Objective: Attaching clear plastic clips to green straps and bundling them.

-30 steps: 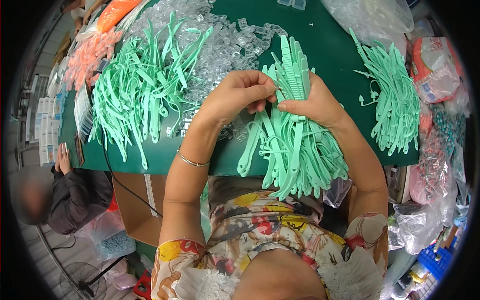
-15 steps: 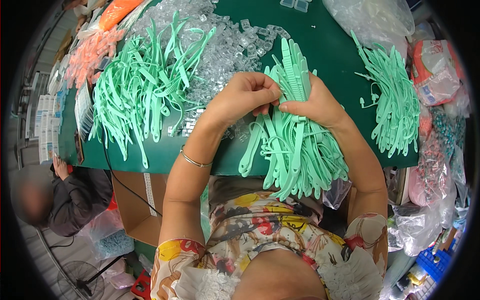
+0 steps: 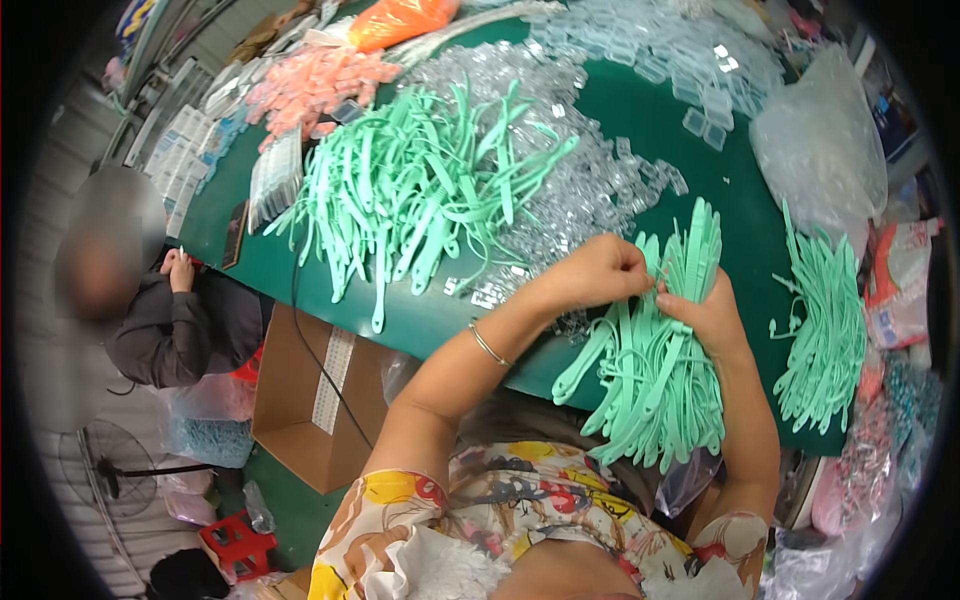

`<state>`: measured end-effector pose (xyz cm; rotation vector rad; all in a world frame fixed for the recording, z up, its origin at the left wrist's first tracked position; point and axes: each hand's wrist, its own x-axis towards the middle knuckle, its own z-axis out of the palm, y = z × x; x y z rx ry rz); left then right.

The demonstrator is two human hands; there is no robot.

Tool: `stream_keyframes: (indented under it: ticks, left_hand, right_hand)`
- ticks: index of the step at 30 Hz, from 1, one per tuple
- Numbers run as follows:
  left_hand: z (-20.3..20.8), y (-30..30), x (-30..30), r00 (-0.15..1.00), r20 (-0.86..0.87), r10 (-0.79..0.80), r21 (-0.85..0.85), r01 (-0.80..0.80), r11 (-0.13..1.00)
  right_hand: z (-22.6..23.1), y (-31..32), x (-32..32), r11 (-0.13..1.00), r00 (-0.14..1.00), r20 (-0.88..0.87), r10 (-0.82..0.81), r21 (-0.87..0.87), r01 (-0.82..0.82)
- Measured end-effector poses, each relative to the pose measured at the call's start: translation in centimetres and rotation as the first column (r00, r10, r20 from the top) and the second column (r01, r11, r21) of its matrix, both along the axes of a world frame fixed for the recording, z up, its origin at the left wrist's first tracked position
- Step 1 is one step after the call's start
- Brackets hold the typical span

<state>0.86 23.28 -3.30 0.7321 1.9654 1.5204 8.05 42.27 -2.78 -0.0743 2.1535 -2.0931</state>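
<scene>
A thick bundle of mint-green plastic straps (image 3: 655, 390), notched and rounded at the ends, stands tilted at the table's front edge. My right hand (image 3: 712, 315) wraps round its upper part, thumb across the near side. Against the bundle's left side is my left hand (image 3: 603, 272), its fingers closed in a pinch; what lies between the fingertips is hidden. Another sheaf of green straps (image 3: 822, 330) lies on the table to the right. A loose heap of the same straps (image 3: 400, 185) spreads to the left.
Clear plastic pieces (image 3: 590, 180) are piled behind my left forearm. Salmon-coloured parts (image 3: 315, 90) and an orange bag (image 3: 403, 22) lie far left. A clear bag (image 3: 820, 140) stands back right. A cardboard box (image 3: 300, 400) is below the table edge. A co-worker (image 3: 195, 320) sits at the left.
The view has swung left, so the table's things appear farther right and lower. My hands stay at the bundle. The co-worker's hands have come together.
</scene>
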Motion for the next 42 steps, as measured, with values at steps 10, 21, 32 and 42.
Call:
stream_keyframes:
  ticks: [10,21,32,42]
  left_hand:
    - [0.7,0.8,1.1,0.996,-0.034,0.085,0.065,-0.083,0.994]
    - [-0.6,0.5,0.5,0.921,-0.336,0.196,0.062,-0.186,0.981]
    - [3.4,-2.5,1.2,0.778,-0.625,-0.072,-0.448,-0.282,0.848]
    - [0.8,0.1,6.6,0.711,-0.7,-0.067,-0.405,-0.318,0.857]
  right_hand:
    - [0.2,-0.6,-0.5,0.998,0.997,-0.076,-0.032,0.049,0.035]
    - [0.3,0.0,0.2,0.997,0.997,0.021,-0.076,-0.013,0.076]
    - [1.6,0.4,-0.1,0.99,0.996,0.027,-0.082,-0.115,0.085]
    - [1.3,0.5,0.4,0.988,0.999,-0.014,-0.049,-0.148,0.046]
